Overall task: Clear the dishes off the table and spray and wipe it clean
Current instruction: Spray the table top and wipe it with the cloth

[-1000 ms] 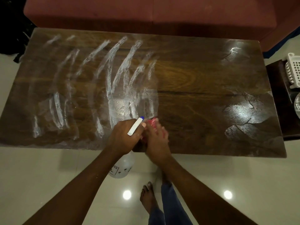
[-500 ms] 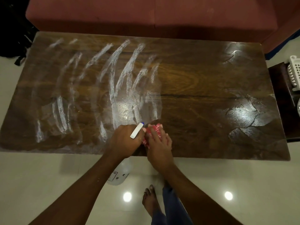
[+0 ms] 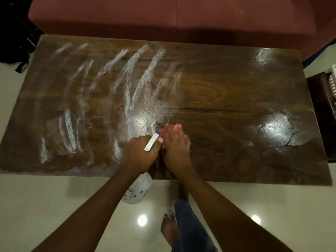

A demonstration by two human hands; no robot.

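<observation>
The dark wooden table (image 3: 227, 91) fills the view, with white curved smear streaks (image 3: 127, 79) across its left half and wet patches on the right. My left hand (image 3: 140, 151) grips a clear spray bottle (image 3: 137, 190) by its white trigger head; the bottle body hangs below the table's near edge. My right hand (image 3: 176, 148) presses flat on a pink cloth (image 3: 172, 128) near the table's front middle. The cloth shows only past my fingertips.
A reddish sofa (image 3: 181, 17) runs along the far side of the table. A dark side table (image 3: 325, 115) with a white basket (image 3: 332, 82) stands at the right. Dark cloth (image 3: 12, 33) lies at the far left. My bare foot (image 3: 169, 228) is on the glossy tile floor.
My right hand has pushed the pink cloth slightly away from me across the table. My left hand with the spray bottle has stayed beside it.
</observation>
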